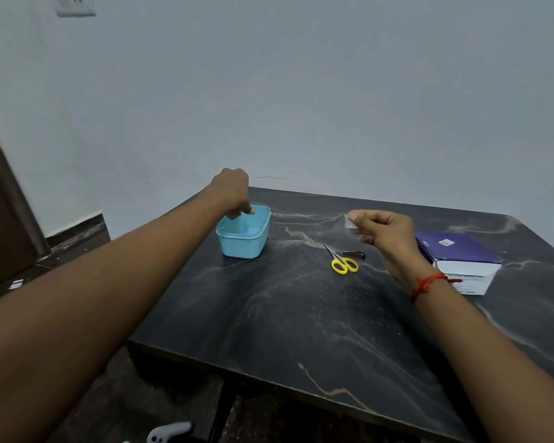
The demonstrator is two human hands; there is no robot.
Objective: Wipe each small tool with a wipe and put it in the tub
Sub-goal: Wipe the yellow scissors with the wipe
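— Dark marbled tabletop (285, 314), pale wall behind. What's on it?
— Purple-and-white box (461, 255) at the right edge, light blue tub (240, 247) near the far left corner.
— Hands?
— Over the tub's far rim the left grip (232, 193) curls downward; holding anything, I can't tell. Mid-tabletop, the right grip (384, 233) pinches a small white wipe (350, 222).
— Tools?
— Yellow-handled scissors (343, 263), nail clipper (354, 253) just beside, mid-tabletop

a plain room: bare wall (301, 91), wall socket (75, 4), dark marbled table (301, 314).
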